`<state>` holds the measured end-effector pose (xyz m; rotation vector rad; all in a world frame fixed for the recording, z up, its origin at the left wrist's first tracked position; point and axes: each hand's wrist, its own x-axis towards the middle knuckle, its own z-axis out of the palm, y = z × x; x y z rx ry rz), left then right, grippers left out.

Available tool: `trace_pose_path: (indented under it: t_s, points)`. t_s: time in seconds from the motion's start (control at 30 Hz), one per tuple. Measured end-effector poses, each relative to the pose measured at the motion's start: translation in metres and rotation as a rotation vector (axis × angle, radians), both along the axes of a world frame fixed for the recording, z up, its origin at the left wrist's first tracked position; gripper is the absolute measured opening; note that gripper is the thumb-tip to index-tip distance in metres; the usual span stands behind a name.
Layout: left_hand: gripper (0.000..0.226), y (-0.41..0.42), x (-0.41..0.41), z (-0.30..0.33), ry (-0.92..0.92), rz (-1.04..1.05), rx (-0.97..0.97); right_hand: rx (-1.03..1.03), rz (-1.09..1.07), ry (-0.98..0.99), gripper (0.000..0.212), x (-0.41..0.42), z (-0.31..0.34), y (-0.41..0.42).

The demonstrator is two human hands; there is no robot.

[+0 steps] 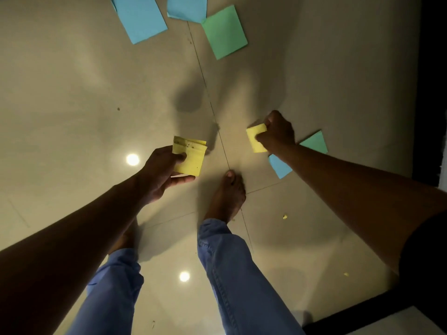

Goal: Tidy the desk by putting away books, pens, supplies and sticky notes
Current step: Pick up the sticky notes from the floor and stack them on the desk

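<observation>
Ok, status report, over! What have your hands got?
Left hand holds yellow sticky notes. Right hand pinches a yellow note. Blue note and green note on floor under right arm.

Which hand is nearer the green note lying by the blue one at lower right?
Right. The right hand, pinching a yellow note, is just beside the green note. The left hand holds yellow notes well off to its left.
</observation>
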<state>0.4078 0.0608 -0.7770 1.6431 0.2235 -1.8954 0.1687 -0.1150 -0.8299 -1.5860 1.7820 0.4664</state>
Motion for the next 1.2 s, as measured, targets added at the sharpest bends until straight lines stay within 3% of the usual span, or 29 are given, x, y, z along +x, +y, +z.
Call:
trace_pose_path:
  t_s: [0.13, 0.23, 0.33, 0.43, 0.57, 0.7, 0.87, 1.03, 1.2]
  points:
    - [0.021, 0.003, 0.015, 0.011, -0.023, 0.101, -0.01, 0.13, -0.302, -0.341, 0.037, 0.06, 0.032, 0.018]
    - [0.029, 0.002, 0.026, 0.015, -0.154, 0.172, 0.016, 0.253, -0.592, -0.574, 0.014, 0.099, 0.055, 0.027]
    - [0.038, 0.001, 0.04, 0.019, -0.286, 0.19, 0.057, 0.412, -0.698, -0.704, 0.012, 0.125, 0.07, 0.041]
    - [0.041, -0.004, 0.052, 0.026, -0.256, 0.206, 0.007, 0.527, -0.641, -0.752, 0.014, 0.142, 0.072, 0.061]
    - [0.036, -0.011, 0.061, 0.036, -0.191, 0.24, -0.063, 0.535, -0.66, -0.782, 0.025, 0.155, 0.07, 0.078]
    - [0.028, -0.006, 0.064, 0.032, -0.131, 0.319, -0.074, 0.379, -0.662, -0.695, 0.03, 0.167, 0.067, 0.088]
    - [0.028, -0.01, 0.062, 0.027, -0.129, 0.295, -0.096, 0.038, -0.229, -0.501, 0.032, 0.172, 0.061, 0.096]
    - [0.032, -0.014, 0.053, 0.027, -0.142, 0.209, -0.132, -0.104, 0.053, -0.435, 0.03, 0.168, 0.067, 0.102]
    - [0.028, -0.012, 0.042, 0.014, -0.157, 0.217, -0.065, -0.09, -0.033, -0.367, 0.026, 0.126, 0.043, 0.101]
